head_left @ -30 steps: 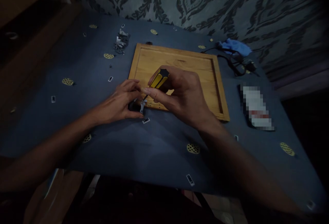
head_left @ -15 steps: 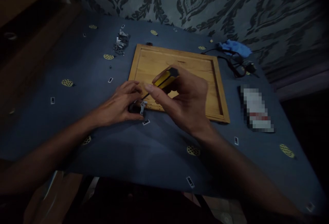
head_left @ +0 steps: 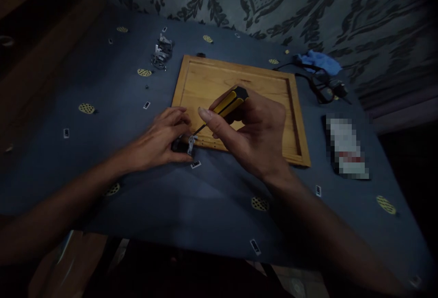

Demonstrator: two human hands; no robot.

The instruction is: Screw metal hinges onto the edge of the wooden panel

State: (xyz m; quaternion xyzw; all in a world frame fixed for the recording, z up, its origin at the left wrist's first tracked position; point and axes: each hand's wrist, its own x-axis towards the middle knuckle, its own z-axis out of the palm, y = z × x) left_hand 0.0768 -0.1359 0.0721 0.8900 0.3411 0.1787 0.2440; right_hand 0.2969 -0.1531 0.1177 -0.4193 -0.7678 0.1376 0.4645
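At the upper left of the frame, a pile of small silver metal parts (head_left: 160,54) lies on the blue-covered desk (head_left: 102,161). Round yellow perforated discs (head_left: 86,108) and small black-and-white tags (head_left: 66,133) are scattered across the same surface.

Left of centre, the left hand (head_left: 159,142) rests on the desk. Its fingers (head_left: 178,117) are curled closed on a small black-and-silver metal fitting (head_left: 190,144). The fitting sits on the desk, just beside the near left corner of the shallow rectangular wooden tray (head_left: 267,83).

At centre, the right hand (head_left: 255,131) is closed firmly around a screwdriver with a yellow-and-black handle (head_left: 232,101), with the index finger extended toward the shaft. The handle is above the tray. The thin shaft slants down and to the left, and its tip meets the fitting.

At the upper right, a crumpled light-blue cloth (head_left: 320,62) lies beside a tangle of black cables (head_left: 323,89). Right of the tray, a flat dark object with a blurred face (head_left: 346,149) lies on the desk.
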